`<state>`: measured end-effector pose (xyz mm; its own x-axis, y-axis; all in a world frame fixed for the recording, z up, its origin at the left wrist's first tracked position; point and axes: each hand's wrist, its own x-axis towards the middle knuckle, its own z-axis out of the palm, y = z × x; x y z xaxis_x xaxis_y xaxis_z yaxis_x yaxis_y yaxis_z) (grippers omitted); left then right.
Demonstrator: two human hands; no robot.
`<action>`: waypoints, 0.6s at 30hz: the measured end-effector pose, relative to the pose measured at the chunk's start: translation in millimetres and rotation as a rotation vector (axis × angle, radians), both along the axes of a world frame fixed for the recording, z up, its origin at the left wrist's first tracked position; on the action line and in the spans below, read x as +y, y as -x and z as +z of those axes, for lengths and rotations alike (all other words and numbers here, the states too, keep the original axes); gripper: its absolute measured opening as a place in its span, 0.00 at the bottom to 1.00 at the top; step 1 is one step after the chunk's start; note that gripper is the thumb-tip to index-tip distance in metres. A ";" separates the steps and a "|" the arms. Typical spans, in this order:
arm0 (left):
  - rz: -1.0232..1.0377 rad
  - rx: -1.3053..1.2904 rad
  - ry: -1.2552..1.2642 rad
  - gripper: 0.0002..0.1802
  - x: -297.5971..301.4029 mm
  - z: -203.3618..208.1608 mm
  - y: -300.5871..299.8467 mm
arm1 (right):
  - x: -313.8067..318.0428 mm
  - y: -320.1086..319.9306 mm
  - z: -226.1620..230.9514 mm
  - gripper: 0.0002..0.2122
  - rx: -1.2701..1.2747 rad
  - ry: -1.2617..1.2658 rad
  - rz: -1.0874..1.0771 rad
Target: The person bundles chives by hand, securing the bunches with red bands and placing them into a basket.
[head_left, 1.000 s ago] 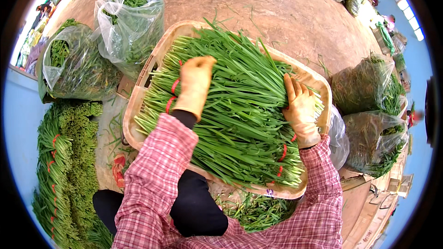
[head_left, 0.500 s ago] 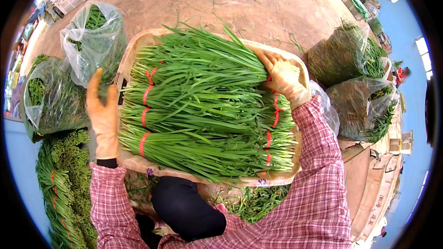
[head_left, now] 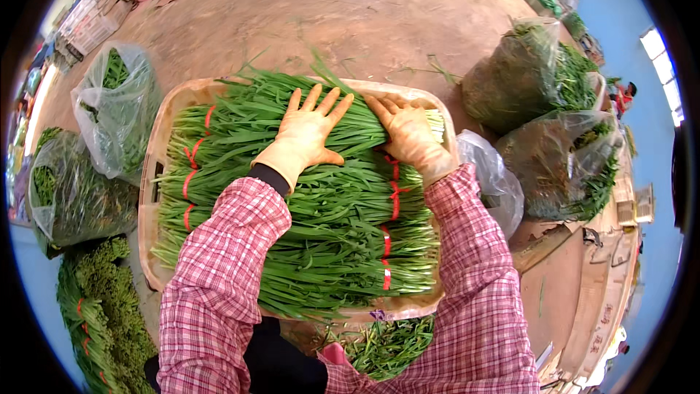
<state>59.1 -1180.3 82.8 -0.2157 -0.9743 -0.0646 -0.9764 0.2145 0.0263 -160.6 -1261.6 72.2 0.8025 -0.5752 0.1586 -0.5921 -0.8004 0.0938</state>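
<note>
Bundles of long green garlic chives (head_left: 313, 248), tied with red bands, fill a pale plastic crate (head_left: 148, 237) in front of me. Both my hands wear pale, stained gloves. My left hand (head_left: 305, 133) lies on the leaves of the far bundles, palm down, fingers spread. Just to its right, my right hand (head_left: 415, 138) rests on the far right part of the bundles, fingers stretched forward, close to the pale stem ends. Neither hand lifts anything. The chives beneath my forearms are partly hidden.
Clear bags of greens stand left (head_left: 117, 109) and right (head_left: 514, 76) of the crate. More banded chives (head_left: 84, 328) lie at lower left. Loose leaves (head_left: 390, 346) lie below the crate. An empty-looking plastic bag (head_left: 492, 179) touches its right side. Flattened cardboard (head_left: 590, 306) lies at right.
My left hand has moved from beside the crate's left edge onto the far chives. My right hand stays at the far right bundles. The view has shifted, so the crate appears lower and further left.
</note>
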 end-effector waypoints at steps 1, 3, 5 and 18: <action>-0.036 0.037 0.079 0.67 -2.0 -11.6 1.5 | -2.5 7.7 -1.3 0.44 -0.018 -0.037 -0.013; -0.021 0.092 0.051 0.65 -12.7 -9.9 1.5 | -10.3 17.2 3.0 0.43 -0.080 -0.113 0.001; 0.038 0.154 0.041 0.63 -18.5 -20.1 -8.3 | -13.1 14.0 -0.9 0.41 -0.088 -0.124 -0.008; 0.629 0.245 0.464 0.35 344.1 94.3 -161.4 | -60.7 0.9 -26.5 0.37 -0.019 -0.033 0.118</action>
